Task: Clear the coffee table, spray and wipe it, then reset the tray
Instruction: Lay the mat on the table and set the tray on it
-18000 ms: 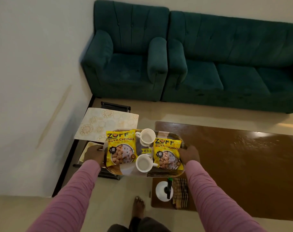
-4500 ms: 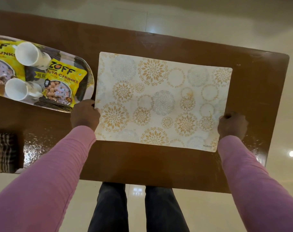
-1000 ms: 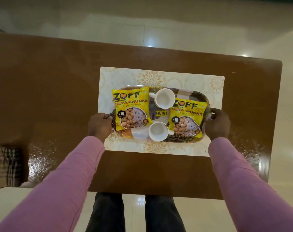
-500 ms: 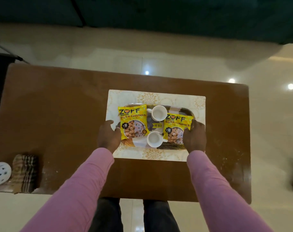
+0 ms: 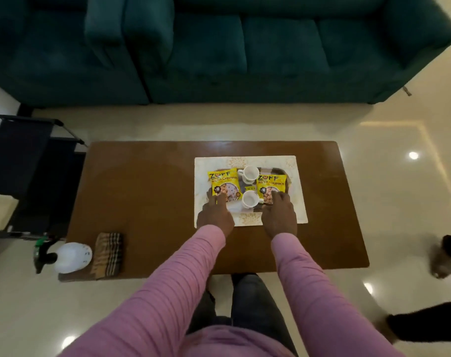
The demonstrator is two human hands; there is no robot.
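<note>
Tray point(image 5: 276, 170) sits on the placemat point(image 5: 297, 204) mid-table point(image 5: 142, 189); both hands lie flat w/ fingers straight, gripping nothing: left hand point(image 5: 215, 215) on the left soya packet point(image 5: 223, 185), right hand point(image 5: 279, 215) on the right soya packet point(image 5: 270, 185). Best to nudge the packets square w/o tipping the cups point(image 5: 248, 199) between them. Spray bottle point(image 5: 69, 257) & checked cloth point(image 5: 108, 253) sit at the table's near-left corner, well apart, so nothing blocks.
</note>
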